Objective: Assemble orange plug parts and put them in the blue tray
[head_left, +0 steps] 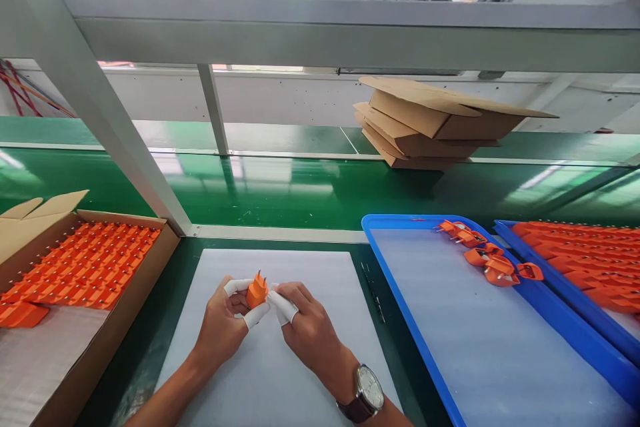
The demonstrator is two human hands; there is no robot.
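An orange plug piece [257, 291] with metal pins pointing up is held above the white sheet [280, 373]. My left hand [225, 320] grips it between thumb and forefinger, both in white finger covers. Close against its right side are the pinched, white-covered fingertips of my right hand [307, 320]; whether they hold anything small is hidden. A watch [370, 387] is on my right wrist.
At left, a cardboard box [145, 280] holds rows of orange plugs. To the right, a blue tray [400, 293] has several loose plugs [500, 270]; another blue tray [565, 287] is filled with them. Thin tools [373, 290] lie between sheet and tray. Cardboard boxes [430, 127] are stacked behind.
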